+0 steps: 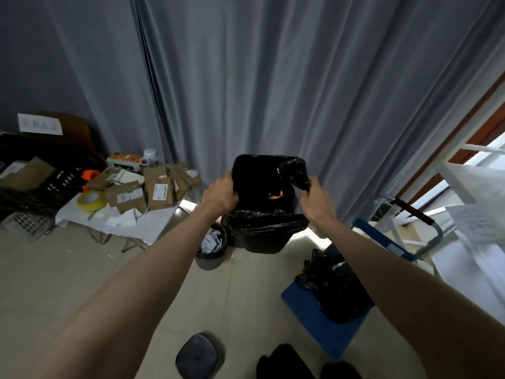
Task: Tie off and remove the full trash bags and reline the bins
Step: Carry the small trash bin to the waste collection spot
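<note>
A black bin [262,242] stands on the floor before the grey curtain, lined with a black trash bag [266,222] whose edge folds over the rim. Orange scraps [276,195] lie inside. My left hand [222,194] grips the bag's left edge at the rim. My right hand [314,194] pinches a bunched piece of the bag's right edge, lifted off the rim. A smaller round bin [211,243] full of white paper sits just left of it. A loose black bag [332,285] lies on a blue platform cart.
A low cloth-covered table [120,222] at left holds cardboard boxes and a yellow tape roll [91,200]. The blue cart [317,310] with its handle stands right of the bin. A white frame [459,187] is at far right. A grey cushion [197,354] lies near my feet.
</note>
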